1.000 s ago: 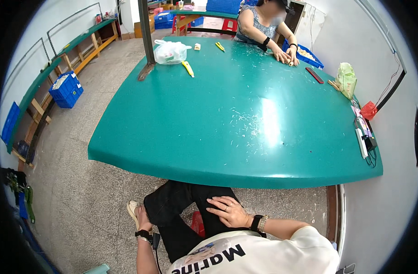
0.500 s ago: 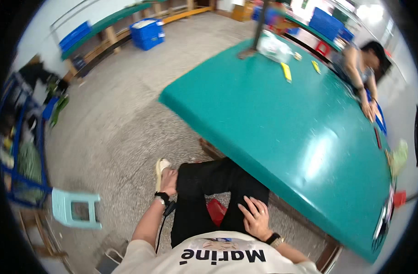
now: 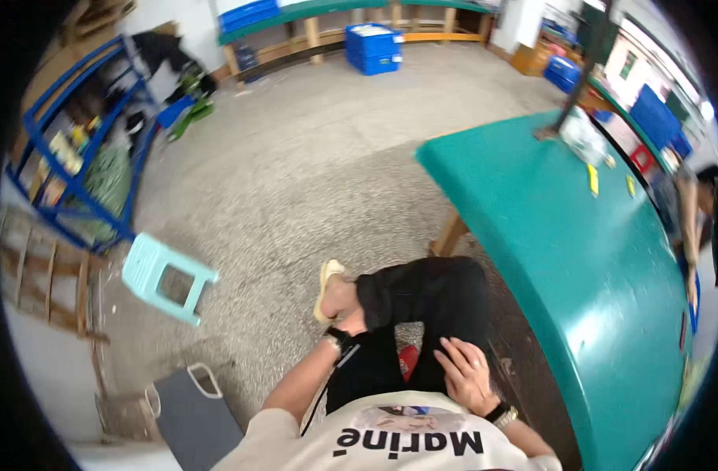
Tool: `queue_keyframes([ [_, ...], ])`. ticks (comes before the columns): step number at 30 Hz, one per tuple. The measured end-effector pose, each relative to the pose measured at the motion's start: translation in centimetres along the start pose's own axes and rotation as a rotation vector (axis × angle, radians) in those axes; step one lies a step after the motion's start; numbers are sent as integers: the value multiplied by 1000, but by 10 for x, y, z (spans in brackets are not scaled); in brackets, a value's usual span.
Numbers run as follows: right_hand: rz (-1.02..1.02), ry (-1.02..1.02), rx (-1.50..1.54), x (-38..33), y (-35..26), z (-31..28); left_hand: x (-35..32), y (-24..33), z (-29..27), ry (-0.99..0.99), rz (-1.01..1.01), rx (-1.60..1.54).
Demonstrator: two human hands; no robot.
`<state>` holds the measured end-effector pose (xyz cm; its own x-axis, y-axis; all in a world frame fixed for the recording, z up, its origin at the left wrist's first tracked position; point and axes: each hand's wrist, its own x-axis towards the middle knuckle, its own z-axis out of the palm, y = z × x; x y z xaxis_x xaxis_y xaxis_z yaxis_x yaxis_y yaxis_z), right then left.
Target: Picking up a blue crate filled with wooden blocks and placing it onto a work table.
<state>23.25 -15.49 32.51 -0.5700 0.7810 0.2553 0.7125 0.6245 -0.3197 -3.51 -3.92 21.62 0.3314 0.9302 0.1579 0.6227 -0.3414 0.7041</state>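
Note:
My right hand (image 3: 467, 378) lies on the thigh of my black trousers (image 3: 445, 302), fingers stretched out and slightly apart, with nothing in it. Down by my bare ankle sits my left hand (image 3: 351, 322), at the edge of the trouser leg; its fingers are hidden or blurred. A cream shoe (image 3: 328, 276) is on the foot beside it. To my right stands a table with a green top (image 3: 524, 220), which neither hand touches. Between my legs a small red patch (image 3: 408, 359) shows, too little of it to name.
At left are a light-blue plastic stool (image 3: 151, 275), a blue metal rack (image 3: 76, 184) and a grey bag with white handles (image 3: 198, 420). Blue crates (image 3: 373, 51) stand at the back. A metal post (image 3: 583, 78), yellow cutters (image 3: 593, 180) and a co-worker (image 3: 685, 208) are at right.
My view has swung left, so the table and co-worker sit further right and more of the rack and grey bag shows. Both hands stay where they were on my legs.

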Motion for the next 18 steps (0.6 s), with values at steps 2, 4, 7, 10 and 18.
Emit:
queue_keyframes([
  [2, -105, 20, 47, 6, -3, 4, -5, 27, -29, 118, -8, -228],
  [4, -133, 77, 59, 3, -4, 11, -11, 40, -38, 232, -59, -273],
  [7, 51, 37, -43, 2, -16, 3, -29, -9, -32, -64, -459, 153],
  [10, 293, 105, 71, -7, -18, 15, -41, -2, -24, -151, -80, 270],
  [18, 418, -122, 106, -12, 29, 87, -36, -91, -13, -481, -237, 342],
])
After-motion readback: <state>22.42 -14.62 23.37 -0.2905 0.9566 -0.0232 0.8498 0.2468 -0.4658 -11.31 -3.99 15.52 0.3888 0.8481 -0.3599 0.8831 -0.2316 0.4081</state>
